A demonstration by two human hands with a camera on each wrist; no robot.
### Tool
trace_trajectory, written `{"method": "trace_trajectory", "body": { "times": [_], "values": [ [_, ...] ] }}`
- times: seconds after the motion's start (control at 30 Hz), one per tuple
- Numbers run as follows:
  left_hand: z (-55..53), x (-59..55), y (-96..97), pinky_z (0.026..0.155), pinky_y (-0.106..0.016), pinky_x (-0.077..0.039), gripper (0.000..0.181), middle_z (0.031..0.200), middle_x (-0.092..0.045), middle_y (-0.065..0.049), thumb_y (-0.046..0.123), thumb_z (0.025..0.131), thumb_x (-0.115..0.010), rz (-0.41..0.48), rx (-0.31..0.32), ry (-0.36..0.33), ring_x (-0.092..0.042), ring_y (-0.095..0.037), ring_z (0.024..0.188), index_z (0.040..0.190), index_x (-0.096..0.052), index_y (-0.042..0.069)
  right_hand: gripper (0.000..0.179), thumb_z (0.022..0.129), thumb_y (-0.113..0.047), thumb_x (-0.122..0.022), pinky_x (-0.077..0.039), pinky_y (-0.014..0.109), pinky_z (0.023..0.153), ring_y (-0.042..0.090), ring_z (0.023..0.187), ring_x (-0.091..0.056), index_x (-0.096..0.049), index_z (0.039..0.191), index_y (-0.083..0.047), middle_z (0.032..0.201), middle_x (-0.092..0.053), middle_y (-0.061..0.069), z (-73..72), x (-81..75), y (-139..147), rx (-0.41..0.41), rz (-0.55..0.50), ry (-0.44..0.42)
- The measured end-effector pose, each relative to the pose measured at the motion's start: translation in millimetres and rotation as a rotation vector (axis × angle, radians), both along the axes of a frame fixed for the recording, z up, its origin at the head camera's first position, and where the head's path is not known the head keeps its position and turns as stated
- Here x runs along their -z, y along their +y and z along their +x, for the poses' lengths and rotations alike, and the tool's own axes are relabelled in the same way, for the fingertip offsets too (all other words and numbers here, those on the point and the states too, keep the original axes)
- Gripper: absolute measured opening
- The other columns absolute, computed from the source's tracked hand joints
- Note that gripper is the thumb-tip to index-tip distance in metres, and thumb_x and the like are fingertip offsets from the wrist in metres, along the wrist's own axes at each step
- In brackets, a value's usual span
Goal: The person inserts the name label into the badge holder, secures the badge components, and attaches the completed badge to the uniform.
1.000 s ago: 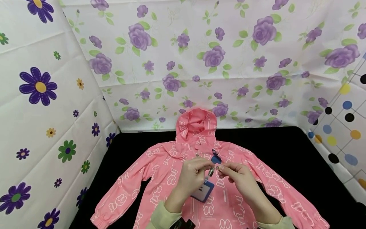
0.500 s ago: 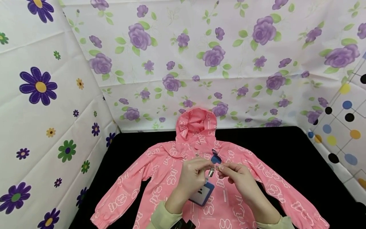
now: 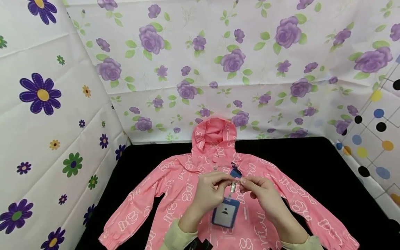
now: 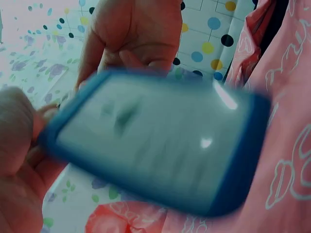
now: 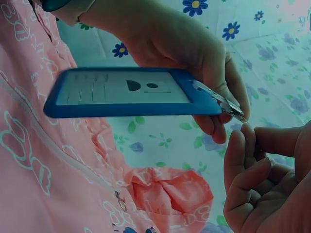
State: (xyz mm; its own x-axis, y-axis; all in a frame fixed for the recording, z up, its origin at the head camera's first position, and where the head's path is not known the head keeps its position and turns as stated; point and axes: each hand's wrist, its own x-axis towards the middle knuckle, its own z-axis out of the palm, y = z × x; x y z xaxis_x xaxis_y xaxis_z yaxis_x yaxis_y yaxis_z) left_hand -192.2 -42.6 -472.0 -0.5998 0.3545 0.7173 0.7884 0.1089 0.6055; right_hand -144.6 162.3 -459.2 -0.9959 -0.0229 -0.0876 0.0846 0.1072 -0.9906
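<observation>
A blue-framed ID badge holder (image 3: 225,213) with a printed card hangs below both hands, over the chest of a pink hooded jacket (image 3: 187,194). My left hand (image 3: 208,194) pinches the top of its metal clip (image 5: 219,101) between thumb and fingertips. Opposite, my right hand (image 3: 260,190) pinches the small end of the same clip; the fingertips of the two hands almost meet. In the left wrist view the badge is blurred and covers part of the right hand (image 4: 138,34). The fingers hide most of the clip's end.
The jacket lies spread on a black table (image 3: 147,152), hood (image 3: 214,133) toward the back, sleeves out to both sides. A dark blue round patch (image 3: 235,173) sits on its chest. Flower-printed cloth (image 3: 200,69) hangs behind, with patterned cloths on both sides.
The badge holder has swung from a slant toward the left to hanging nearly straight with its card facing up. Both hands stay almost in place, fingertips still together at the clip.
</observation>
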Motion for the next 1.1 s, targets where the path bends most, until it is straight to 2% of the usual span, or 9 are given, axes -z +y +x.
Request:
{"method": "trace_trajectory", "body": {
  "times": [0.13, 0.27, 0.4, 0.57, 0.83, 1.0, 1.1],
  "values": [
    [-1.2, -3.7, -1.7, 0.081, -0.023, -0.062, 0.018, 0.102, -0.079, -0.007, -0.008, 0.098, -0.072, -0.039, 0.081, -0.003, -0.076, -0.01, 0.092, 0.108, -0.081, 0.004, 0.03, 0.11, -0.023, -0.063, -0.046, 0.028, 0.076, 0.022, 0.089, -0.066, -0.075, 0.116, 0.004, 0.093, -0.075, 0.011, -2.1, -2.6, 2.3, 0.014, -0.009, 0.005],
    [-1.9, -6.5, -2.4, 0.081, -0.022, -0.062, 0.02, 0.103, -0.079, -0.007, -0.008, 0.098, -0.07, -0.064, 0.103, 0.049, -0.075, -0.008, 0.093, 0.112, -0.079, 0.002, 0.032, 0.109, -0.023, -0.063, -0.046, 0.028, 0.075, 0.02, 0.088, -0.067, -0.075, 0.119, 0.004, 0.093, -0.075, 0.012, -3.4, -3.3, 4.2, 0.001, -0.029, 0.004],
    [-1.4, -7.9, -1.2, 0.079, -0.02, -0.061, 0.021, 0.102, -0.079, -0.007, -0.012, 0.096, -0.07, -0.065, 0.076, 0.069, -0.075, -0.01, 0.092, 0.109, -0.08, 0.002, 0.03, 0.109, -0.022, -0.064, -0.046, 0.028, 0.075, 0.019, 0.089, -0.067, -0.077, 0.119, 0.003, 0.092, -0.075, 0.012, -3.1, -3.2, 4.3, -0.015, -0.016, 0.015],
    [-0.3, -6.3, -0.8, 0.069, -0.015, -0.056, 0.026, 0.095, -0.079, -0.004, -0.018, 0.092, -0.069, -0.071, 0.013, 0.035, -0.072, -0.009, 0.082, 0.1, -0.081, 0.004, 0.029, 0.108, -0.023, -0.065, -0.045, 0.03, 0.076, 0.02, 0.092, -0.068, -0.077, 0.118, 0.001, 0.095, -0.074, 0.013, -2.3, -3.5, 1.4, -0.029, -0.005, 0.007],
    [3.2, -3.6, 0.2, 0.065, -0.013, -0.053, 0.042, 0.088, -0.076, -0.003, -0.028, 0.084, -0.057, -0.087, -0.043, 0.015, -0.068, -0.007, 0.077, 0.092, -0.079, 0.006, 0.03, 0.108, -0.024, -0.066, -0.045, 0.028, 0.075, 0.02, 0.092, -0.067, -0.077, 0.122, 0.0, 0.096, -0.075, 0.011, 2.2, -1.0, -2.7, -0.018, 0.0, -0.019],
    [4.7, 4.0, 9.1, 0.07, -0.015, -0.057, 0.045, 0.081, -0.074, -0.003, -0.032, 0.069, -0.048, -0.028, -0.028, 0.056, -0.072, -0.012, 0.075, 0.075, -0.068, 0.008, 0.029, 0.108, -0.025, -0.066, -0.045, 0.029, 0.077, 0.019, 0.089, -0.065, -0.078, 0.114, 0.001, 0.094, -0.075, 0.01, 3.4, -5.4, -1.1, 0.035, -0.001, 0.002],
    [7.7, 9.3, 14.0, 0.073, -0.018, -0.06, 0.044, 0.083, -0.077, -0.007, -0.032, 0.066, -0.046, 0.031, 0.006, 0.069, -0.075, -0.015, 0.078, 0.069, -0.066, 0.007, 0.028, 0.108, -0.025, -0.067, -0.049, 0.029, 0.077, 0.02, 0.088, -0.067, -0.078, 0.109, 0.0, 0.094, -0.075, 0.011, 5.1, -10.2, 0.2, 0.066, 0.005, 0.024]
  ]
}}
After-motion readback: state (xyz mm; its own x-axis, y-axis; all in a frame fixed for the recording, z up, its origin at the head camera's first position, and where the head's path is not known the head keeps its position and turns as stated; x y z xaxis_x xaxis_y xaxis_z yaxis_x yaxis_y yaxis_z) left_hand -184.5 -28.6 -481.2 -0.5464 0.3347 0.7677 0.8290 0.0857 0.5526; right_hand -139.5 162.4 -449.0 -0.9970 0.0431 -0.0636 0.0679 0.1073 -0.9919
